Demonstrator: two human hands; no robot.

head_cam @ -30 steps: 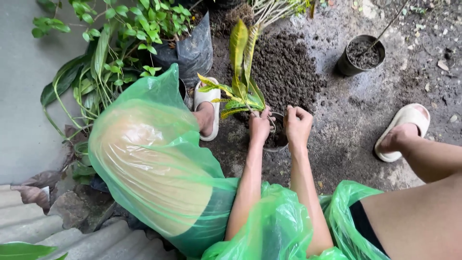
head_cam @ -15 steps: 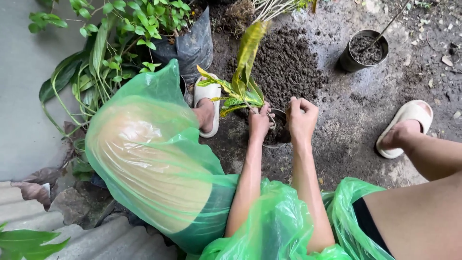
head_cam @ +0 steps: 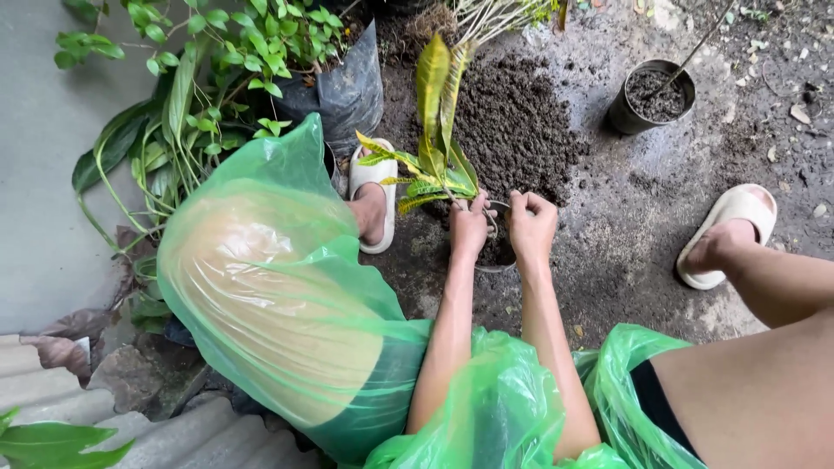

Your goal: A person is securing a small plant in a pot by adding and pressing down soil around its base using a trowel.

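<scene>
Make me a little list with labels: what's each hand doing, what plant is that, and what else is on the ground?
Left hand: left hand closed on the stem of the plant at the small pot.
Right hand: right hand curled in a fist over the pot's rim.
Plant: long yellow-green leaves, upright.
Soil: dark soil pile behind the pot.
Other pot: black pot of soil with a stick in it.
Feet: two pale sandals.
</scene>
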